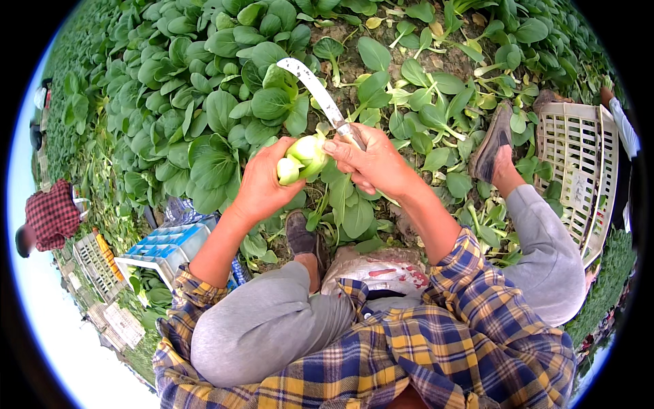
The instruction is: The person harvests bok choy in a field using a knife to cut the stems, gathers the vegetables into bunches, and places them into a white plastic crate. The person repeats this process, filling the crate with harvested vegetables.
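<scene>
My left hand (262,180) is wrapped round a head of bok choy (310,155), its pale green stalk base pointing up and toward the right hand. My right hand (381,163) grips the handle of a curved knife (319,92). The blade, silvery with dark specks, points up and to the left, away from me, above the bok choy. The right thumb rests close to the stalks, and I cannot tell whether it touches them. Broad green leaves (354,208) show below the hands; which plant they belong to is unclear.
Dense bok choy (204,102) grows ahead and to the left. Loose leaves (436,116) litter the soil ahead right. A pale plastic crate (575,163) stands beyond my right foot. At left are a blue and white crate (170,249) and a person in a checked shirt (51,217).
</scene>
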Tool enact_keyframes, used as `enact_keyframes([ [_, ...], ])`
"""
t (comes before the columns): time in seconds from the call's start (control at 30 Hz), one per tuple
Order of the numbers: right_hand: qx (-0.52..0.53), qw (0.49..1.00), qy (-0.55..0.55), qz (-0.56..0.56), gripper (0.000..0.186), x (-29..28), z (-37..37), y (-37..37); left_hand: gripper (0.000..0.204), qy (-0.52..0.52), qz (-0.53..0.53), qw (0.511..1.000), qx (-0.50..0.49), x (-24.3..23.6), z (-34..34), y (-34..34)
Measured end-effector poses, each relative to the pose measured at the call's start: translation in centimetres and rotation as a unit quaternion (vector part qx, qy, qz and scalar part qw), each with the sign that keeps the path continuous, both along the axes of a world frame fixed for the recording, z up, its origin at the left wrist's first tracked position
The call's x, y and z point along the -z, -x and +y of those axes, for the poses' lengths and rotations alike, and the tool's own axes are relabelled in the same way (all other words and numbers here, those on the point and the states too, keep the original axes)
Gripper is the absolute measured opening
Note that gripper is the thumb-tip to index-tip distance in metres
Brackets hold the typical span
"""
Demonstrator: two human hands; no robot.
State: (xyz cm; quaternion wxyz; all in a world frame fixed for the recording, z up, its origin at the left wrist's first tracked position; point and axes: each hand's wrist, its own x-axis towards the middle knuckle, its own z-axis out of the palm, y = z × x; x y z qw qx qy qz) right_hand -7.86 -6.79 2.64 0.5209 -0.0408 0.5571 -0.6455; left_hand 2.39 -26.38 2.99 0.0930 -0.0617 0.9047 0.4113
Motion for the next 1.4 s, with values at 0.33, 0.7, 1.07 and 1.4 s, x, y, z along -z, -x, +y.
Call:
enact_keyframes([
  [0.33, 0.090, 0.788, -0.122, 0.597, 0.026, 3.0, 2.4, 1.6, 0.055, -0.479, -0.202, 0.846, -0.120, 1.3, 0.5, -1.0],
  [0.7, -0.024, 0.778, -0.037, 0.627, 0.025, 4.5, 2.1, 0.0, 0.061, -0.542, -0.309, 0.779, -0.066, -0.6, 1.6, 0.0],
  [1.07, -0.090, 0.887, -0.255, 0.374, 0.035, 13.7, 1.6, 0.0, 0.044, 0.139, -0.069, 0.947, 0.283, -1.0, 3.0, 6.2],
  [1.4, -0.132, 0.899, -0.275, 0.314, 0.036, 17.4, -3.8, 0.5, 0.046, 0.549, -0.153, 0.775, 0.274, 6.4, -4.4, 3.5],
])
